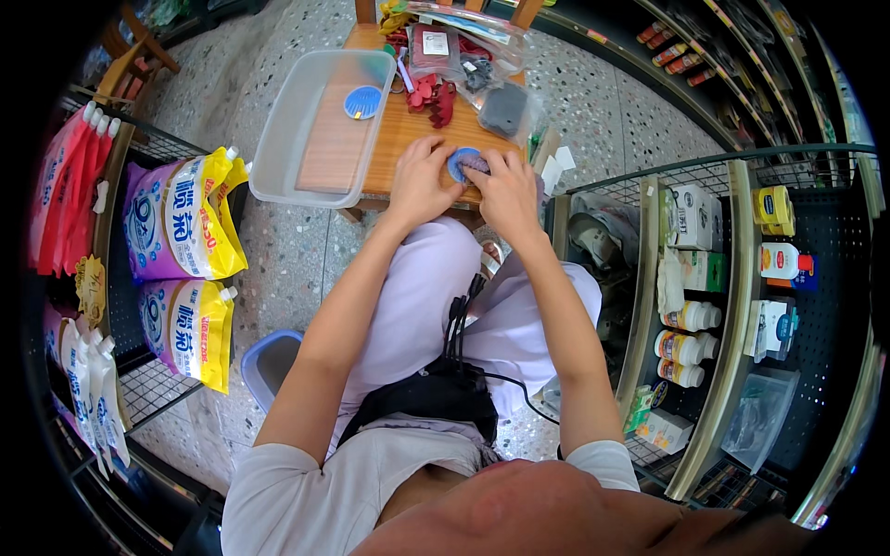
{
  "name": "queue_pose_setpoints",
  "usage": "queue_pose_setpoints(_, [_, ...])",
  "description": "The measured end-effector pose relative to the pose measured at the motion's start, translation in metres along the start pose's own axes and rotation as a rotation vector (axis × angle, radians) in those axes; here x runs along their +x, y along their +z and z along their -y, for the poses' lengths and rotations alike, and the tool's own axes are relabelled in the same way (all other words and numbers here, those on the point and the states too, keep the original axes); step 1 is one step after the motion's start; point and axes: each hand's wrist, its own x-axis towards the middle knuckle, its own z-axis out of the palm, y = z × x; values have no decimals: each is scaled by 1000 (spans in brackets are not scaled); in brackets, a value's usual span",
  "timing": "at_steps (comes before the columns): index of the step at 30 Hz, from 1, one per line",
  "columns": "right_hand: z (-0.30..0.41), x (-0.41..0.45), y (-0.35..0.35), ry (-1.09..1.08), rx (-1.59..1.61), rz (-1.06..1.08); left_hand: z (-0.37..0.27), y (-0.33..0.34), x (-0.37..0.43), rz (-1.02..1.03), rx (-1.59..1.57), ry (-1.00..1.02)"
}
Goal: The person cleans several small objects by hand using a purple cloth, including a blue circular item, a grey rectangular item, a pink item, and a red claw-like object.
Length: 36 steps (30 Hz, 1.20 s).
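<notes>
Near the front edge of a wooden chair seat, a round blue piece lies between my hands. My left hand holds it at its left side, with the thumb along the lower edge. My right hand pinches a bunched purple-grey cloth and presses it onto the piece. The cloth and fingers cover part of the blue surface. Left of my hands is a translucent plastic bin, partly over the seat. Inside it lies another round blue piece with a ribbed pattern.
Behind my hands lie red pieces, a purple-handled tool, a bagged dark block and other plastic packets. Shelving with detergent bags stands left. Shelves with bottles stand right. A blue-grey basin sits on the floor.
</notes>
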Motion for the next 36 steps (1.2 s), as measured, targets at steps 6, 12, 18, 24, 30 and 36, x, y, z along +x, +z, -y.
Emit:
queue_pose_setpoints(6, [0,-7,-7,-13,18,-3,-3,-1,1,19,-18,-14])
queue_pose_setpoints(12, [-1,-9,-11,10,68,-4,-3,-2,1,8,-5,4])
queue_pose_setpoints(18, [1,-6,-10,-17,24,1,1,-2,3,11,-38,-1])
queue_pose_setpoints(24, [5,4,-2,-27,21,-15,0,-2,3,7,-46,-14])
queue_pose_setpoints(30, [8,18,8,30,-79,-26,-5,-3,6,19,-14,-14])
queue_pose_setpoints(36, [2,19,7,-1,-14,6,-4,-1,4,-5,-20,-28])
